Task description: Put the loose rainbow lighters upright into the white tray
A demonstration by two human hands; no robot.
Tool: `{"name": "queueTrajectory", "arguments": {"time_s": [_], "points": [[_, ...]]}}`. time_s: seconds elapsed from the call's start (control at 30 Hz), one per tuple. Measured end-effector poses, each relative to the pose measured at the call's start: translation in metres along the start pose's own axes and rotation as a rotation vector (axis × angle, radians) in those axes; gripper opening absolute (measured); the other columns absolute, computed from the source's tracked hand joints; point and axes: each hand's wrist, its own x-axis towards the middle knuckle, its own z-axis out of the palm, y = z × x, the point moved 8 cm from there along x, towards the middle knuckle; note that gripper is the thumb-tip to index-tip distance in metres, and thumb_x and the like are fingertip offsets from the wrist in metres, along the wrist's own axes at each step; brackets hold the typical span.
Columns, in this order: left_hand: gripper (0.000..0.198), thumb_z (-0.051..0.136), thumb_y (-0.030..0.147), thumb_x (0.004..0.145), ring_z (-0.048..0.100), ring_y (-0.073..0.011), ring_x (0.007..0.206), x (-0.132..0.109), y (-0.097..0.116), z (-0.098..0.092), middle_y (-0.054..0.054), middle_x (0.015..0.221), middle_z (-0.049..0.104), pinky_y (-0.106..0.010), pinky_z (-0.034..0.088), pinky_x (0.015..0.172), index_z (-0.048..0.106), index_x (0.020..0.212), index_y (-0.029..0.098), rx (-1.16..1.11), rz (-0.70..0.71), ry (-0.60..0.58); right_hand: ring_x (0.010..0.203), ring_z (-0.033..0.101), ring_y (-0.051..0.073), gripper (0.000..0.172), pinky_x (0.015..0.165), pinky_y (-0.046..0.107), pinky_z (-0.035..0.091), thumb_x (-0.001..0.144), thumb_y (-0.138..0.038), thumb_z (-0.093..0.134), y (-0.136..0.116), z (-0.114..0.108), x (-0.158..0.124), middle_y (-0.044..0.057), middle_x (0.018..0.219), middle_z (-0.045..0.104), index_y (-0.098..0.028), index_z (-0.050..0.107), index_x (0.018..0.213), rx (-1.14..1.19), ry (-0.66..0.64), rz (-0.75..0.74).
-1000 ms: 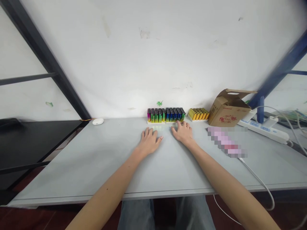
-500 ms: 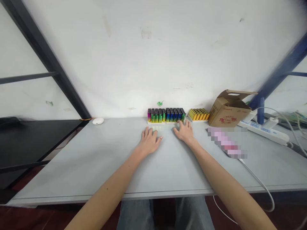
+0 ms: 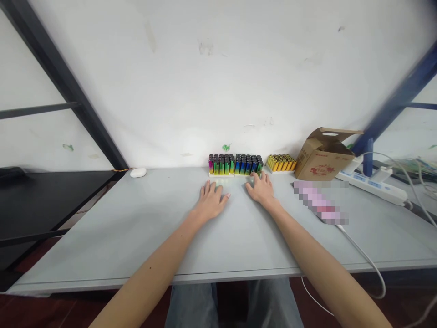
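Note:
My left hand (image 3: 210, 202) lies palm down on the grey table (image 3: 146, 237), fingers spread, holding nothing. Just beyond its fingertips stand upright lighters (image 3: 221, 165) in a white tray, their bodies pink, green and yellow with black tops. Beside them on the right, a second tray holds black-topped lighters (image 3: 247, 164) with blue and green bodies. My right hand (image 3: 262, 189) rests in front of this second tray, fingers apart and slightly bent. Its index fingertip is at the tray's front edge; whether it touches cannot be made out. Nothing shows in that hand.
Several yellow sticks with dark ends, perhaps lighters (image 3: 282, 162), stand in another tray on the right. Past them are an opened cardboard box (image 3: 321, 159) and a white power strip (image 3: 378, 187). A pink blurred-out item (image 3: 316, 200) trails a white cable. A white case (image 3: 138, 172) sits far left.
The view has shifted slightly. Both hands stay in nearly the same place, and the trays of lighters have not visibly moved.

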Motion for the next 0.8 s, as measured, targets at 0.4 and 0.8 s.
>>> {"name": "queueTrajectory", "arguments": {"time_s": [0.4, 0.8], "points": [[0.059, 0.02, 0.053, 0.096, 0.014, -0.0381, 0.145, 0.0, -0.003, 0.002, -0.017, 0.149, 0.034, -0.053, 0.015, 0.115, 0.044, 0.135, 0.015, -0.009, 0.003, -0.023, 0.134, 0.034, 0.031, 0.042, 0.108, 0.045, 0.031, 0.087, -0.041, 0.046, 0.001, -0.015, -0.011, 0.015, 0.14, 0.043, -0.019, 0.059, 0.121, 0.046, 0.105, -0.07], [0.055, 0.024, 0.051, 0.096, 0.021, -0.0343, 0.143, -0.002, 0.002, -0.001, -0.02, 0.148, 0.034, -0.054, 0.016, 0.114, 0.045, 0.132, 0.015, 0.035, 0.04, -0.04, 0.134, 0.041, 0.033, 0.09, 0.108, 0.044, 0.034, 0.082, -0.05, 0.051, 0.044, -0.005, 0.029, 0.022, 0.149, 0.038, -0.003, 0.014, 0.149, 0.235, 0.043, -0.023]]}}
